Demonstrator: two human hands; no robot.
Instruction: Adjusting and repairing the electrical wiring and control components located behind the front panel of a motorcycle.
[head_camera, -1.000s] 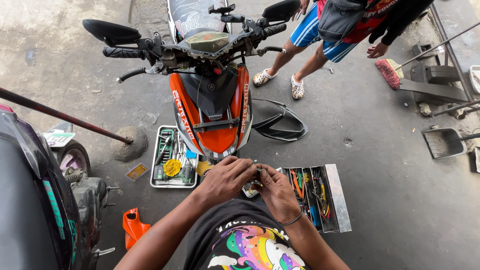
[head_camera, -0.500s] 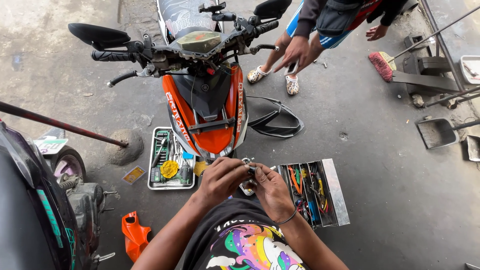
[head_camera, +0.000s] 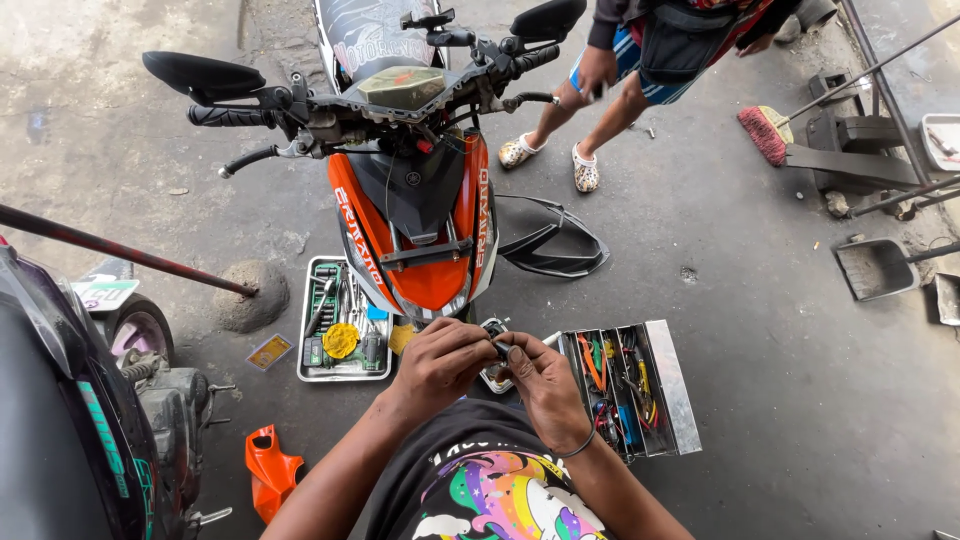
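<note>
Over on the left there's a dark parked bike (head_camera: 60, 420) and an orange fairing piece (head_camera: 270, 470) lying on the floor. Next comes an open socket tray (head_camera: 343, 320) on the concrete, right under the nose of the orange scooter (head_camera: 415, 200). Dead centre, left hand (head_camera: 440, 362) and right hand (head_camera: 545, 385) are pinched together around a small dark part (head_camera: 497, 345), fingers curled tight on it, just in front of the scooter. To the right sits an open metal toolbox (head_camera: 630, 385), then a dustpan (head_camera: 875, 268) further off.
</note>
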